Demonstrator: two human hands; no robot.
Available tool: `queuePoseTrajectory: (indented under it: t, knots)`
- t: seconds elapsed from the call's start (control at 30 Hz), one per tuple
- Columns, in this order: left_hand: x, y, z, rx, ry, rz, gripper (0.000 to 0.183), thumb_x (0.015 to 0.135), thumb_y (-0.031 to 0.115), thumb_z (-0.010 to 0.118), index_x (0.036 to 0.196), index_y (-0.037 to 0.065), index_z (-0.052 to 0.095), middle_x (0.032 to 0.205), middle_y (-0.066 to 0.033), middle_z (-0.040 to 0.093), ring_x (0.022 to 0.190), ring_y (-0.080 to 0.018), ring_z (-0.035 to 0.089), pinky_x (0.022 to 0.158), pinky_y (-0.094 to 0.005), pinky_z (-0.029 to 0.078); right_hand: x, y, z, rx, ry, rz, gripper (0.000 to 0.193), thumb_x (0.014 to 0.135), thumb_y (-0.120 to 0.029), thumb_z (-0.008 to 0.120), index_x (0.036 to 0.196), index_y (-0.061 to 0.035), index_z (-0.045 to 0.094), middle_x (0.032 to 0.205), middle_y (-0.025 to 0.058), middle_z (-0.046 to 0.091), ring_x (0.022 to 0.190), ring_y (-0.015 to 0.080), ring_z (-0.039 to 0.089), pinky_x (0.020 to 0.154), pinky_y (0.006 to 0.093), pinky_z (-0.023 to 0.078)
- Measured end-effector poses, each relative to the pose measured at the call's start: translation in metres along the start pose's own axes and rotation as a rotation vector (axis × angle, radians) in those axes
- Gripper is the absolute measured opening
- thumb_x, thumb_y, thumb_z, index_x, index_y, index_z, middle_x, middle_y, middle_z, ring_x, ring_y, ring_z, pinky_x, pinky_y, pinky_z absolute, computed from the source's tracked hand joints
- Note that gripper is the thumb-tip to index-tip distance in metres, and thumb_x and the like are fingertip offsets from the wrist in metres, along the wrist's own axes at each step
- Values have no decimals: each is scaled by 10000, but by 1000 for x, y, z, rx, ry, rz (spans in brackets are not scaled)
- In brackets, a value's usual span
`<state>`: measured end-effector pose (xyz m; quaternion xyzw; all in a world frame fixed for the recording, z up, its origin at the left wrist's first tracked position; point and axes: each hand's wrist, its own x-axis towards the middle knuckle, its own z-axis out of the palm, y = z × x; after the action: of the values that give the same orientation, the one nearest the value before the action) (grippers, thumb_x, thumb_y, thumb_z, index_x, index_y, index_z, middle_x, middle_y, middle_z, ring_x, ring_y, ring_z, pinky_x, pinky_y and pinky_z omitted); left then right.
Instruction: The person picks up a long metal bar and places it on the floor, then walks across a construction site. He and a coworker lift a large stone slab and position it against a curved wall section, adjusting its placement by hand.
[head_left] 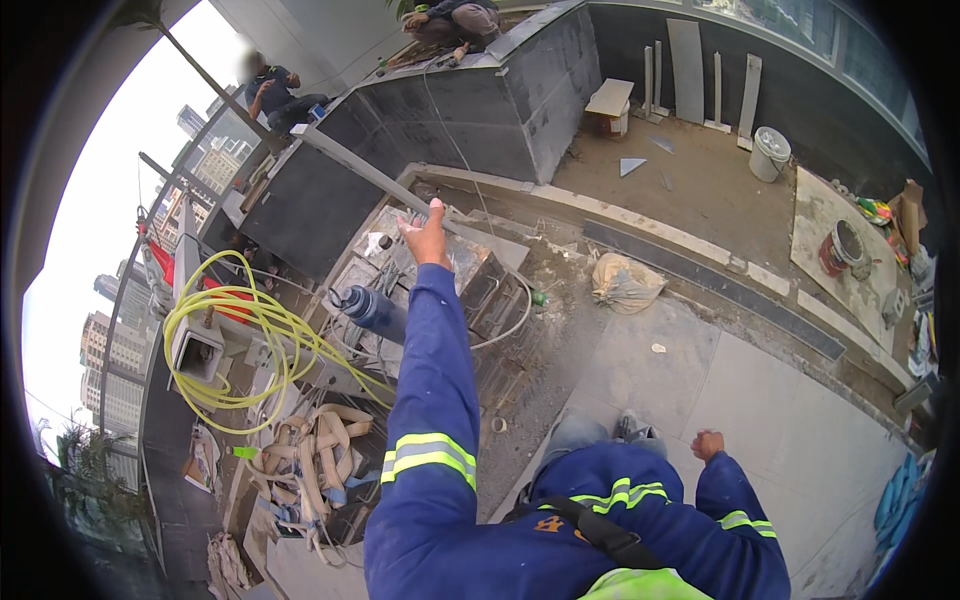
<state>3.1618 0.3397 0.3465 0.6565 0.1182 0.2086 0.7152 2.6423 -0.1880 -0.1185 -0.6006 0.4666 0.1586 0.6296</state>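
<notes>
My left hand (428,240) is stretched forward with the thumb raised and the fingers apart, nothing in it. It is over a cluttered, dusty work stand (490,270), close to a long grey metal bar (365,170) in the picture. Beside my left forearm lies a dark blue water bottle (368,312). My right hand (708,444) hangs at my right side above the grey paving, its fingers curled in, with no object showing in it.
Yellow hose (240,300) hangs coiled around a square metal tube at left, above tangled beige straps (315,455). A dusty sack (626,280) sits by a low kerb (600,222). White bucket (769,155) and red bucket (842,248) stand right. Two people work at the back.
</notes>
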Motion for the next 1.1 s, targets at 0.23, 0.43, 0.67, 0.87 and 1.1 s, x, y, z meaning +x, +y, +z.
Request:
queuePoseTrajectory:
  t: [0.23, 0.43, 0.67, 0.87, 1.1]
  knots:
    - [90, -11, 49, 159, 401, 248, 1116, 792, 448, 883, 1590, -9, 251, 1587, -232, 362, 1438, -374, 422, 1198, -424, 380, 84, -403, 17, -28, 20, -572, 375, 1014, -296, 596, 1299, -53, 626, 987, 51, 700, 835, 151, 680, 699, 294, 547]
    - [132, -41, 51, 408, 670, 406, 795, 856, 507, 819, 1311, -86, 550, 1268, -253, 629, 1198, -383, 613, 1040, -460, 469, 147, -460, 41, -182, 6, -466, 372, 1017, -310, 588, 1305, -78, 627, 1003, 62, 709, 836, 153, 674, 709, 313, 550]
    - [155, -50, 69, 284, 745, 436, 580, 992, 360, 681, 1268, -128, 531, 1137, -229, 615, 1052, -326, 607, 947, -447, 471, 200, -400, 38, -341, -67, 134, 334, 953, -245, 658, 1193, -14, 652, 916, 141, 688, 812, 293, 701, 684, 428, 566]
    - [174, -46, 137, 414, 678, 468, 528, 976, 358, 690, 1197, -86, 509, 1039, -208, 591, 953, -337, 583, 892, -467, 448, 189, -625, 253, -838, -147, -639, 717, 879, -348, 755, 1465, -24, 496, 1216, 244, 700, 1135, 376, 683, 992, 436, 518]
    - [223, -53, 247, 575, 545, 514, 744, 889, 507, 750, 1329, -6, 438, 1221, -182, 542, 1159, -365, 509, 1017, -528, 317, 125, -768, 556, -647, -963, -1247, 953, 844, -324, 842, 1585, -60, 304, 1525, 211, 441, 1422, 341, 430, 1181, 451, 362]
